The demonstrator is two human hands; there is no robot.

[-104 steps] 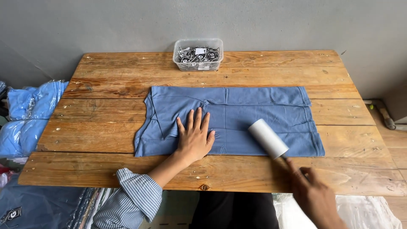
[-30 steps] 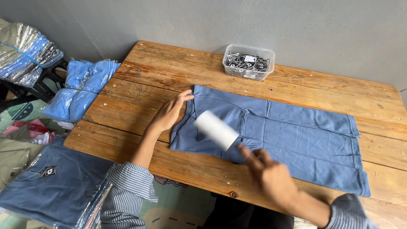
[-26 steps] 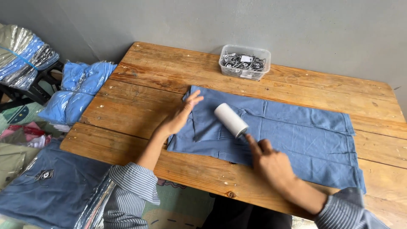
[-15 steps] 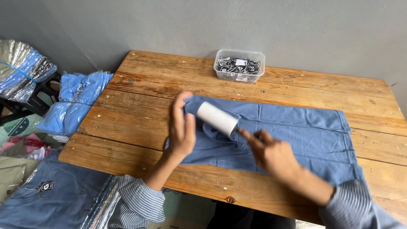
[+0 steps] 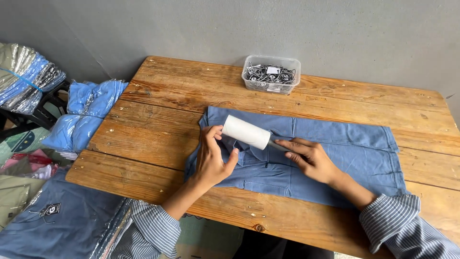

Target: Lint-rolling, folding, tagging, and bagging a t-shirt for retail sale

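A folded blue garment (image 5: 335,153) lies flat on the wooden table (image 5: 158,105). Over its left end hangs a lint roller with a white roll (image 5: 246,132). My right hand (image 5: 310,158) grips the roller's handle. My left hand (image 5: 213,158) rests on the garment's left part, and its fingertips touch the white roll's left end.
A clear plastic tub of small dark metal pieces (image 5: 271,74) stands at the table's back. Left of the table are bagged blue garments (image 5: 84,115) and a stack of wrapped clothes (image 5: 26,79). A dark blue bagged shirt (image 5: 57,225) lies at the lower left.
The roller has travelled from the garment's right part to its left end. My left hand has shifted from lying flat on the cloth to touching the roll.
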